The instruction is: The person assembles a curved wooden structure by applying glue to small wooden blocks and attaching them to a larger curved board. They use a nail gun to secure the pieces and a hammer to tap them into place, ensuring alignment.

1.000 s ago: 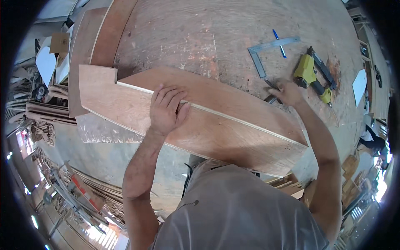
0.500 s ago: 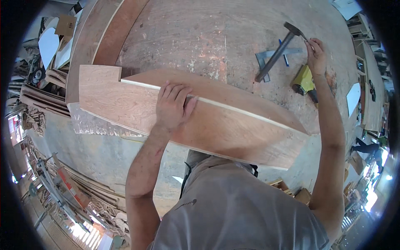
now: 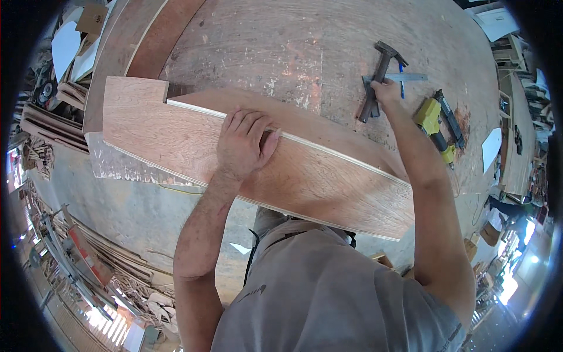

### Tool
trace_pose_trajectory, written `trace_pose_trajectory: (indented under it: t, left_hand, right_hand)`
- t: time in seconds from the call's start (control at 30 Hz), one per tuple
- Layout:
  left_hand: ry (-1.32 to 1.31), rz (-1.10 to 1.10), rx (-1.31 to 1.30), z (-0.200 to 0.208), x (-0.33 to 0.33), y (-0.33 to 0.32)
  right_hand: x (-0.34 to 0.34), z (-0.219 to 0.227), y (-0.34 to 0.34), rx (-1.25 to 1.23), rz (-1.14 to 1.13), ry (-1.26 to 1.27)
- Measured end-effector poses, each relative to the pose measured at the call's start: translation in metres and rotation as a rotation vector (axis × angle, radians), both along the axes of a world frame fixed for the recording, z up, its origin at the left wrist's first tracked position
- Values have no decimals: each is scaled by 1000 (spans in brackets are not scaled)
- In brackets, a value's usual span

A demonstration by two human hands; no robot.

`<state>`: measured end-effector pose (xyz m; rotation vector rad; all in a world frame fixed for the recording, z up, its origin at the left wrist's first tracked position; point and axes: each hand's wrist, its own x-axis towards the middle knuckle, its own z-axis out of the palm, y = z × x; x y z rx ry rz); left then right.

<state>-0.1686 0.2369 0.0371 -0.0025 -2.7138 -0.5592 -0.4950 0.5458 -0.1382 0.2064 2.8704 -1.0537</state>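
Observation:
A long plywood panel [image 3: 328, 182] stands tilted in front of my body, its pale top edge running down to the right. My left hand [image 3: 243, 141] is closed over that edge near the middle, fingers on the far side and thumb by the edge. Behind it, a second plywood piece [image 3: 258, 105] slopes away from the edge. At the right, my right hand [image 3: 388, 95] is closed around the handle of a claw hammer [image 3: 384, 58]. The hammer's head points away from me. Under it lie a metal square [image 3: 413, 77] and a blue pen [image 3: 402, 88].
A yellow-green nail gun [image 3: 431, 117] lies on the worn wooden worktable [image 3: 252, 47], right of my right forearm. A curved wooden frame piece [image 3: 158, 41] rests at the far left. Stacked wood strips [image 3: 56, 141] and scraps stand on the left floor side.
My right hand has moved left and nearer from beside the hammer's head to its handle. The hammer has turned more upright in view. My left hand keeps its hold on the panel.

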Motion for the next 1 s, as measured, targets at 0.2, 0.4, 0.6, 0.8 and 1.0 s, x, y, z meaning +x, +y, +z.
trace_pose_trajectory:
  t: [0.2,0.4,0.6,0.8,1.0]
  left_hand:
    - [-6,-20,21,-3,-1,-2]
    - [-80,-46,69,-2,10,-4]
    - [-241,-248,106,7,59,20]
    - [-293,-257,90,-2,64,18]
    - [-268,-248,82,-3,65,16]
  right_hand:
    - [-12,155,14,-427,113,-291]
    - [230,293,13,-547,269,-125]
    - [352,292,-11,-291,303,-378]
    - [360,288,-31,-345,225,-418]
    - [372,284,-34,-189,267,-432]
